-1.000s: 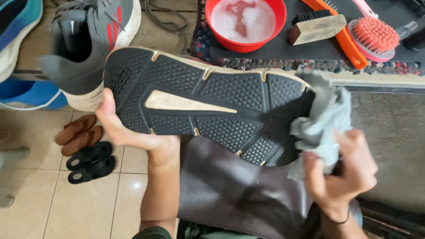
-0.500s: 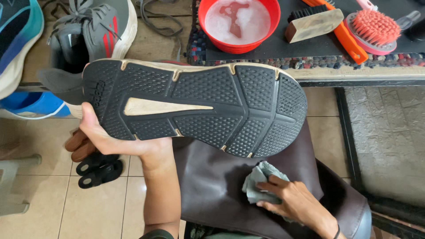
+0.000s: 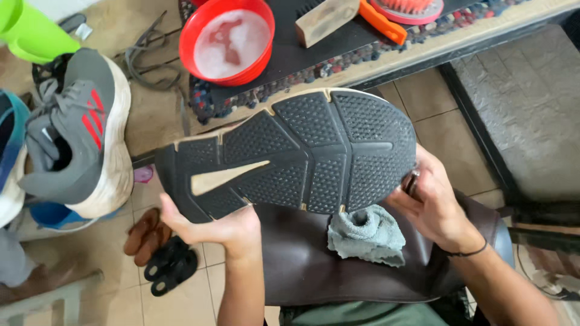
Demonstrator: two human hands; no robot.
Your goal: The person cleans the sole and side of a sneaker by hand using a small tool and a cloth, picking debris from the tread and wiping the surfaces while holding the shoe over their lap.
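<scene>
We hold the shoe (image 3: 290, 154) sole-up, left hand (image 3: 223, 226) gripping heel, right hand (image 3: 432, 202) clasping toe; grey cloth (image 3: 365, 235) lies beneath, red bowl (image 3: 226, 39) beyond; upper hidden.

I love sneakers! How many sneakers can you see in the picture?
3. One sneaker is held sole-up in both hands. A grey sneaker with red stripes stands at the left. A blue sneaker is cut off by the left edge. More may be hidden.

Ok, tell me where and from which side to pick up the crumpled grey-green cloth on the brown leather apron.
Pinch the crumpled grey-green cloth at its raised, bunched top folds, coming straight down from above, probably with the right hand beside it. It lies loose in a heap on the brown leather apron, just below the black shoe sole, so its flat edges offer little to grasp.
</scene>
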